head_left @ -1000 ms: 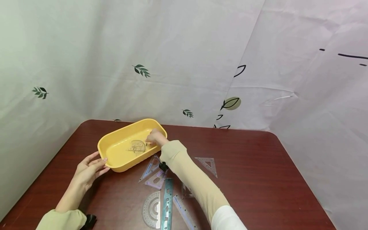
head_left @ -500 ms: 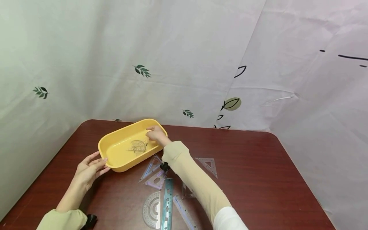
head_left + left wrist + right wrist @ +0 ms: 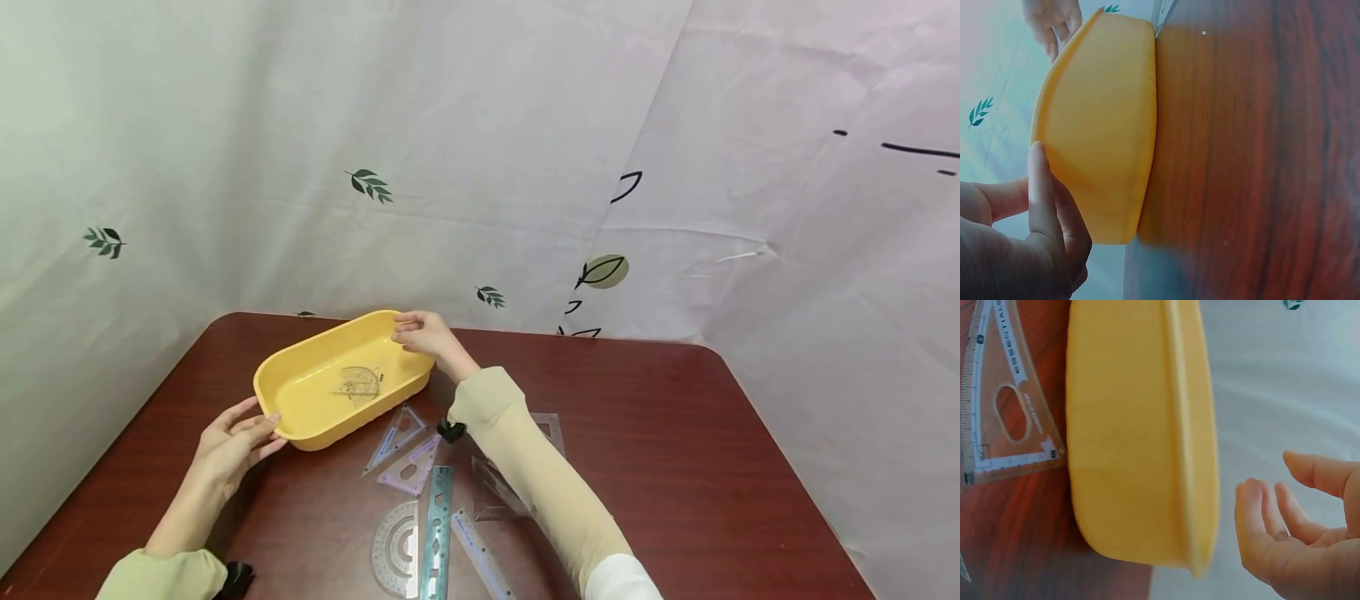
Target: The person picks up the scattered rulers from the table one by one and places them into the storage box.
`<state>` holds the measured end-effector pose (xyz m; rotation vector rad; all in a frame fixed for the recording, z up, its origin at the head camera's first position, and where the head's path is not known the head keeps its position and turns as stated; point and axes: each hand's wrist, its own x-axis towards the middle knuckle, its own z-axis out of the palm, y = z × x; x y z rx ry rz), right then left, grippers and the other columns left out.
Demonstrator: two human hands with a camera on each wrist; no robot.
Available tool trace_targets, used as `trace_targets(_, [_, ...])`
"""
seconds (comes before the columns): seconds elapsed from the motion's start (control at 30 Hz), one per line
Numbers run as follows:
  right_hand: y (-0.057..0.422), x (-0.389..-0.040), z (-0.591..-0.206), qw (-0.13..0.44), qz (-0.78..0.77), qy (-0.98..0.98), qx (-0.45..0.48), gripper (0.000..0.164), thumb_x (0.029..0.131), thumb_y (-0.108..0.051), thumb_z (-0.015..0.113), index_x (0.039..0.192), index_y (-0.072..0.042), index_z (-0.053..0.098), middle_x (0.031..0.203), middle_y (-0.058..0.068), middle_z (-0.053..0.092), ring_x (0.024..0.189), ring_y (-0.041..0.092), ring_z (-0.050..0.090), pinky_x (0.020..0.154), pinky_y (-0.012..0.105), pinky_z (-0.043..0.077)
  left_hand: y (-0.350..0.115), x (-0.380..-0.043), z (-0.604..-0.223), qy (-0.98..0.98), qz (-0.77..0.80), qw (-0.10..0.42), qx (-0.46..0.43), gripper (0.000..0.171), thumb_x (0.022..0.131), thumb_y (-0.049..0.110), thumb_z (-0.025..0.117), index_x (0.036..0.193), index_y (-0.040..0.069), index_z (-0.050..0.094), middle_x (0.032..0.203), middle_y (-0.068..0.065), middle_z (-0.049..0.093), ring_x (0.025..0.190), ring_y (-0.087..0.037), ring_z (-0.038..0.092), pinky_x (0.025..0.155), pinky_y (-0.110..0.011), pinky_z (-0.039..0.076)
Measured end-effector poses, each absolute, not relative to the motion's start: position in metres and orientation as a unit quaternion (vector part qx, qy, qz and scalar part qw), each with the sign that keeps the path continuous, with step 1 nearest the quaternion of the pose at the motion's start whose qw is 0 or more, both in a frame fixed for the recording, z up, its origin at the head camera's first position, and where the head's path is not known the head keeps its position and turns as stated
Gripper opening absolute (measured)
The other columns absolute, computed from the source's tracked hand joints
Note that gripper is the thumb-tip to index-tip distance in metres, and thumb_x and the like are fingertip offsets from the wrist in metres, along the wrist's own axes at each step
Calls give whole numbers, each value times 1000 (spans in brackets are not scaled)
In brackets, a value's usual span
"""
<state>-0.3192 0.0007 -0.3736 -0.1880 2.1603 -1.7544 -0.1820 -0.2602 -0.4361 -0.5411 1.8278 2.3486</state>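
A yellow plastic tray [image 3: 315, 358] sits at the table's back left. At its near left corner, my left hand [image 3: 232, 446] grips the rim between thumb and fingers. In the left wrist view the thumb [image 3: 1040, 181] lies along the rim. My right hand [image 3: 427, 335] hovers over the tray's far right end, fingers loosely bent and holding nothing. The right wrist view shows a gap between thumb and fingers. Inside the tray lie a clear protractor [image 3: 362, 382] and a faint clear piece partly overlapping it.
Before the tray lie a blue-printed set square [image 3: 379, 456], a purple-printed set square [image 3: 423, 454], a clear protractor [image 3: 386, 554], a teal ruler [image 3: 437, 533] and a blue-printed ruler [image 3: 480, 552]. Clear pieces [image 3: 487, 504] lie partly under the right sleeve. A fabric curtain [image 3: 420, 150] hangs behind.
My right hand has risen from inside the tray toward its far right rim, its fingers loosened. A clear set square now shows in the tray. The left hand keeps its grip.
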Motion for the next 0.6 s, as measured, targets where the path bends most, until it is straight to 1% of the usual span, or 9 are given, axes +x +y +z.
trace_targets(0.1, [7, -314, -367, 169, -609, 771, -74, 40, 91, -4, 64, 131, -2, 55, 126, 19, 60, 116, 30, 59, 97, 37, 54, -260, -182, -436, 603, 775, 57, -178, 42, 91, 2, 63, 111, 30, 38, 78, 11, 64, 70, -5, 67, 67, -20, 61])
trace_targets(0.23, [18, -306, -361, 163, -592, 785, -84, 42, 89, -5, 67, 129, -4, 56, 127, 18, 59, 116, 30, 59, 96, 37, 55, -260, -182, -437, 604, 774, 57, -179, 42, 91, 2, 63, 110, 30, 38, 78, 12, 63, 69, -5, 67, 67, -20, 61])
trace_targets(0.37, [28, -301, -359, 160, -579, 794, -91, 45, 87, -5, 69, 130, -1, 55, 125, 20, 59, 113, 30, 59, 94, 38, 56, -260, -182, -438, 602, 777, 55, -177, 42, 91, 2, 63, 110, 30, 38, 78, 12, 64, 69, -5, 67, 67, -20, 61])
trace_targets(0.5, [36, -297, -361, 157, -568, 802, -97, 46, 85, -5, 71, 128, 2, 55, 122, 22, 59, 105, 28, 62, 93, 41, 57, -261, -182, -438, 599, 782, 48, -168, 42, 91, 2, 63, 111, 30, 38, 78, 12, 64, 69, -5, 66, 66, -20, 61])
trace_targets(0.6, [42, -294, -362, 152, -554, 813, -95, 46, 84, -5, 73, 126, 3, 56, 117, 21, 62, 98, 25, 63, 88, 40, 59, -260, -181, -438, 596, 786, 45, -161, 41, 92, 1, 61, 111, 29, 38, 78, 11, 63, 68, -5, 66, 65, -20, 60])
